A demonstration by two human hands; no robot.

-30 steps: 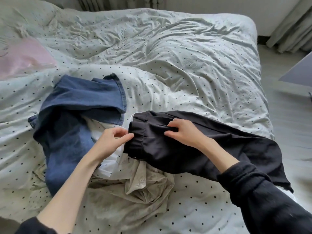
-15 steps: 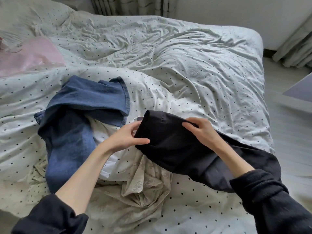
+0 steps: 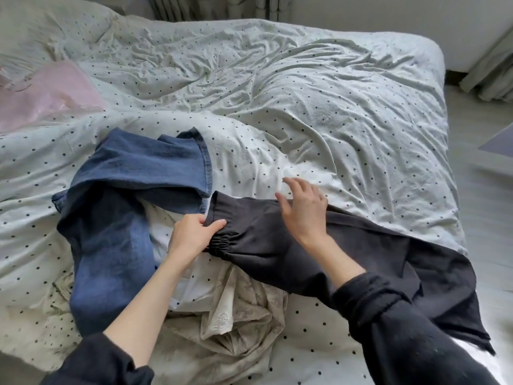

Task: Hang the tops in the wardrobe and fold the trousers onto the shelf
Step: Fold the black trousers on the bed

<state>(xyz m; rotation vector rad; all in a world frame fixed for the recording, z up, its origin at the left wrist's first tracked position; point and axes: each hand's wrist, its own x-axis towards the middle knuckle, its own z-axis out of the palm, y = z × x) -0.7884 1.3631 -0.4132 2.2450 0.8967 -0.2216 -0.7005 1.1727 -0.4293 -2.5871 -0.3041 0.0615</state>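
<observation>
Laying flat across the bed (image 3: 333, 112), beside the jeans (image 3: 133, 190), you are pinning the black trousers (image 3: 277, 240) by the waistband in your left hand (image 3: 191, 237), its grip closed, while your right hand (image 3: 304, 211), having released, is hovering open-fingered, readying the fold.

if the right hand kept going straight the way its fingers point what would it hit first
Probably just the dotted duvet: the right hand, open over the black trousers, points up the bed where only bedding shows, though its height is unclear.
</observation>
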